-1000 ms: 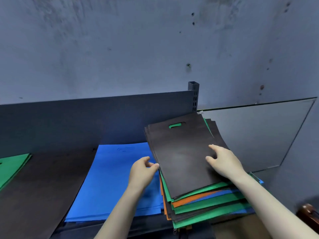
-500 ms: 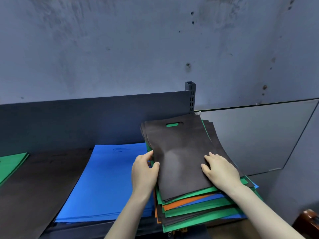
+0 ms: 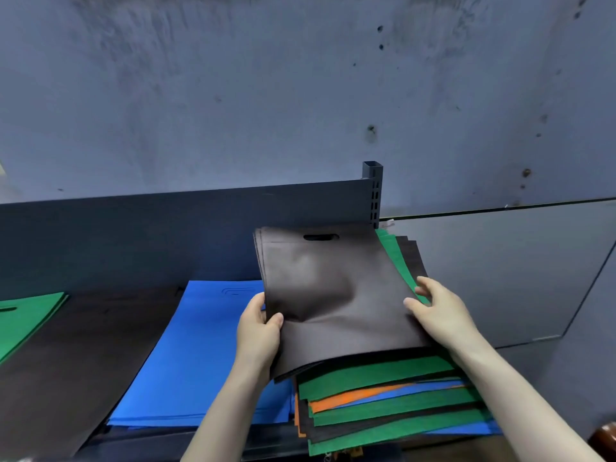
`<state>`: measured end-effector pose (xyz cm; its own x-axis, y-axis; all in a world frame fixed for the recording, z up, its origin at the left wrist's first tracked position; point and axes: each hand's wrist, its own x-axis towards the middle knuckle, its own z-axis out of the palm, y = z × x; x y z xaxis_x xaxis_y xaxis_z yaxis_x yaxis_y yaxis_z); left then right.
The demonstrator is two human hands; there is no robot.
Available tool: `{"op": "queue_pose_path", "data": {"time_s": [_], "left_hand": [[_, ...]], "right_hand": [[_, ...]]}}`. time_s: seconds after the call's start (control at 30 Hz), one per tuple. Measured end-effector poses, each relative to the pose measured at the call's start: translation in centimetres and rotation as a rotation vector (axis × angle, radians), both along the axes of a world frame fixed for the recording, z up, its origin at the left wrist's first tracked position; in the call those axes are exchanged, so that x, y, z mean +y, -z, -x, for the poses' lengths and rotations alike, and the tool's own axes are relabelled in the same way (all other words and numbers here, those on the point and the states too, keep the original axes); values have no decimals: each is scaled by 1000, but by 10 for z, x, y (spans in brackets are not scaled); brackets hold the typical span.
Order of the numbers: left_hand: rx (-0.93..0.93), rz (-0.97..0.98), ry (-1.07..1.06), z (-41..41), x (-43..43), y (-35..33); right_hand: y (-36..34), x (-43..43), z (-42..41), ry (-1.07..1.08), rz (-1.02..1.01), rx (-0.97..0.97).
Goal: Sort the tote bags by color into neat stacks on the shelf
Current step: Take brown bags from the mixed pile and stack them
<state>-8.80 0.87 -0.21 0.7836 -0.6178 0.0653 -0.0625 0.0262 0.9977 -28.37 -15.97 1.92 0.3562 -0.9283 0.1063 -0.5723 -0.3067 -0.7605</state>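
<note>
A mixed pile of tote bags [image 3: 393,408] in green, orange, blue and black lies at the right of the shelf. Several black bags [image 3: 333,295] are lifted off its top, bowed in the middle. My left hand [image 3: 258,328] pinches their left edge, thumb on top. My right hand [image 3: 440,311] grips their right edge, fingers curled under. A green bag [image 3: 391,251] shows beneath them at the far right.
A blue stack [image 3: 200,355] lies left of the pile, then a black stack [image 3: 66,355], then a green stack [image 3: 26,315] at the far left. A dark back panel [image 3: 166,235] and slotted post [image 3: 373,191] stand behind. A brown object [image 3: 605,438] is low right.
Both hands have closed on the edges of the top black bags and raised them off the mixed pile; the green bag under them is now uncovered.
</note>
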Motion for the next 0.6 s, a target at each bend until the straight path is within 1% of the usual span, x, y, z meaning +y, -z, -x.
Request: {"op": "queue_pose_path", "data": {"time_s": [0.07, 0.1, 0.13, 0.2, 0.33, 0.43, 0.5, 0.6], "left_hand": [[20, 27, -1, -1, 5, -2], [21, 34, -8, -2, 7, -3], [21, 33, -20, -2, 9, -3], [51, 1, -42, -3, 16, -5], [148, -141, -47, 6, 36, 1], [206, -159, -18, 20, 47, 5], [201, -140, -95, 23, 54, 8], [150, -113, -249, 19, 63, 10]], "right_hand": [[-2, 0, -1, -46, -211, -190], [-2, 2, -1, -115, -318, -279], [-1, 4, -2, -180, -370, -331], [4, 8, -5, -205, -294, -359], [9, 12, -13, -94, -78, -469], [13, 17, -22, -80, 34, -481], [11, 25, -29, -112, 93, -470], [10, 36, -43, -148, 119, -499]]}}
